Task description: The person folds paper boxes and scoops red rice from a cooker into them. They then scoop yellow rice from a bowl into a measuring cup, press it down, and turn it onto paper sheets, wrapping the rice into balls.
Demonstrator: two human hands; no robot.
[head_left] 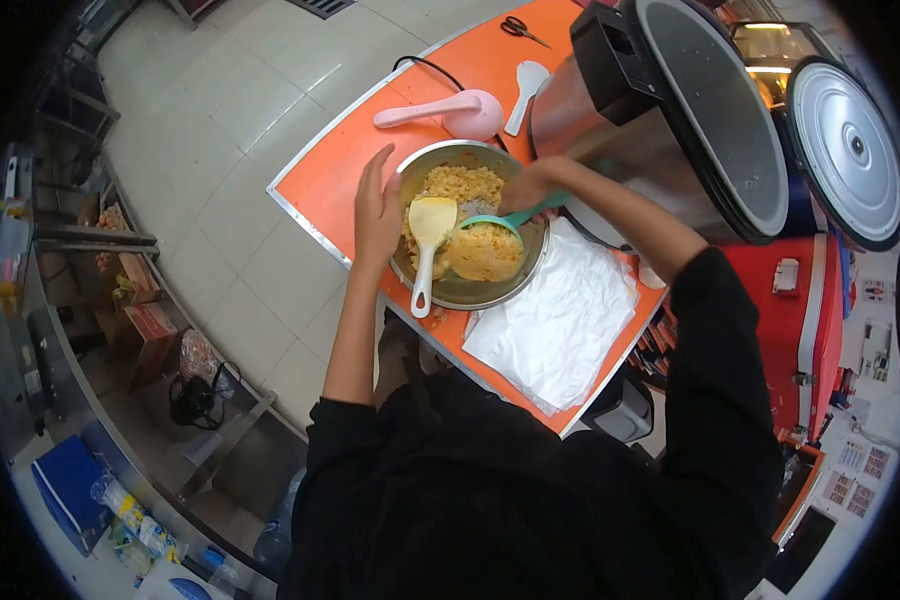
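Observation:
A metal bowl [467, 296] of yellow-orange fried rice [460, 184] stands on the orange table. Fingers stretched upward, my left hand [377, 212] lies along the bowl's left rim. Over the right side of the bowl, my right hand [532, 185] is closed around the handle of a green ladle [511, 222]; blur partly hides its fingers. Rice lies in a rounded mound at the ladle's head. A rice paddle [425, 262] with a pale yellow blade and white handle rests across the bowl's front left, touched by neither hand.
White plastic sheets [560, 325] lie right of the bowl. Behind it are a pink ladle-shaped tool [470, 112], a white paddle [526, 92] and scissors [522, 30]. A large open cooker [610, 130] with its raised lid [848, 150] stands at the right. Shelving [160, 330] runs along the left.

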